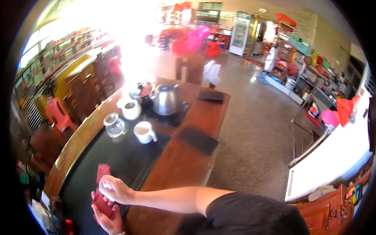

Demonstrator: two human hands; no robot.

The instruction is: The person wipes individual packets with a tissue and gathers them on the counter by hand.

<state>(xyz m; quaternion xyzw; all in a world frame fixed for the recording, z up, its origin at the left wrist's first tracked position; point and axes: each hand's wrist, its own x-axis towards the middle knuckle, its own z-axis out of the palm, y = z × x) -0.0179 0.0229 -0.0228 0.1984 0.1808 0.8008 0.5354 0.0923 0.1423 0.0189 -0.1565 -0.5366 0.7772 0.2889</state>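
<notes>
My left hand point(111, 220), palm up at the bottom left, has its fingers curled round a dark red packet-like thing point(102, 205). Over it, my right hand point(116, 189) is closed with the knuckles up; a bit of something white shows under its fingers, too small to name. Another flat red piece point(103, 172) lies just beyond my right hand on the black tabletop panel point(92, 156). Farther up the table are a white mug-like pitcher point(144, 132), a clear glass jug point(114, 125), a white pot point(131, 109) and a metal kettle point(166, 100).
The wooden table point(172, 172) carries two dark flat pads point(198, 140) along its right side. A pink plastic chair point(59, 114) stands to the left. At right are a large white panel point(329, 160) and a carved wooden cabinet point(323, 211). A glass-door fridge point(239, 35) is at the back.
</notes>
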